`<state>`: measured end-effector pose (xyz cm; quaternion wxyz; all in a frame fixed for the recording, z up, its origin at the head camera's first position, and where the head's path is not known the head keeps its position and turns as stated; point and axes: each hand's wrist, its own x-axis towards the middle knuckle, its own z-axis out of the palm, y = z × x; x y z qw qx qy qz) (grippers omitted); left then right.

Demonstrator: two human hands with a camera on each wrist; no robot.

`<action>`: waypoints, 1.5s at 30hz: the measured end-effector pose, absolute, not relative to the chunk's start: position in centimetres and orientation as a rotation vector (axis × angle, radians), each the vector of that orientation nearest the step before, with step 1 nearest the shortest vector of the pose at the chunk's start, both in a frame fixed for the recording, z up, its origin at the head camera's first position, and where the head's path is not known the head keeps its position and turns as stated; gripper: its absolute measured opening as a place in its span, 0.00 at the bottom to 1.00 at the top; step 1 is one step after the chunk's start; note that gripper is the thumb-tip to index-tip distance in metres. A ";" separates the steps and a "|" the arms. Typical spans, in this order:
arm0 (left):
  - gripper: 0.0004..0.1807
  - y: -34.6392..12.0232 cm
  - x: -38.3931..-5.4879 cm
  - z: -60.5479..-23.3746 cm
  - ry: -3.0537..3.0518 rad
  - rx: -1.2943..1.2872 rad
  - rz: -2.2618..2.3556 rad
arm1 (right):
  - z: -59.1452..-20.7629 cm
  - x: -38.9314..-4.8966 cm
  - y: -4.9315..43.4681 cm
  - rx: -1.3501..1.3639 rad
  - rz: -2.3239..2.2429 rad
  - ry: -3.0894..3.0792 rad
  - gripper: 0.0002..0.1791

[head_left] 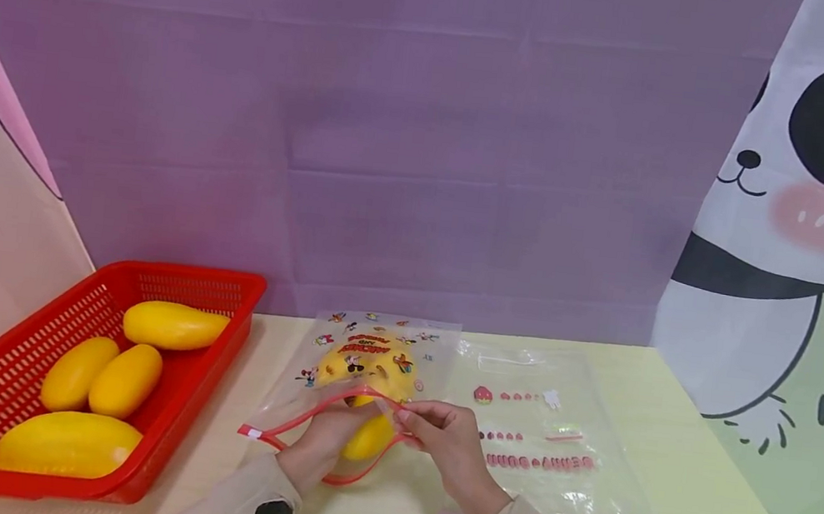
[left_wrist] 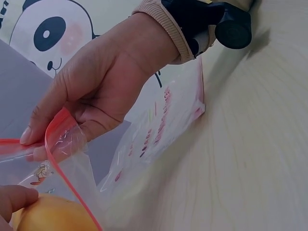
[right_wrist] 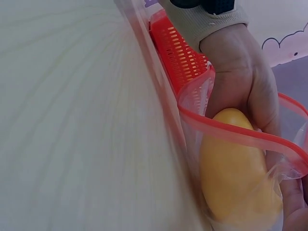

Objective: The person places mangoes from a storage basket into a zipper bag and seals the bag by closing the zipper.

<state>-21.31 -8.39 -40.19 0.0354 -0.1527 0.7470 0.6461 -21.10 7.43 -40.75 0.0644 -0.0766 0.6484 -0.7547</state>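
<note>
A clear zip bag (head_left: 295,400) with a red rim and cartoon print lies mouth towards me in the head view. Through its film shows yellow fruit, smooth and long like a mango. My left hand (head_left: 328,437) reaches inside the open mouth and holds a yellow fruit (right_wrist: 236,168); its thumb (left_wrist: 19,197) lies on the fruit in the left wrist view. Part of that hand is hidden behind the fruit and film. With thumb and fingers, my right hand (head_left: 456,446) pinches the red rim (left_wrist: 57,161) on the bag's right side.
To the left stands a red plastic basket (head_left: 170,441) with yellow fruits (head_left: 68,443) inside. A second clear zip bag (head_left: 538,488), with pink print and a lilac zip, lies flat on the table (head_left: 690,479) at the right. Behind hangs a purple cloth (head_left: 409,139).
</note>
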 end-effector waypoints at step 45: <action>0.43 -9.6 -19.4 -40.2 2.467 -0.420 1.698 | -40.8 -21.3 7.5 -0.243 -2.281 1.966 0.18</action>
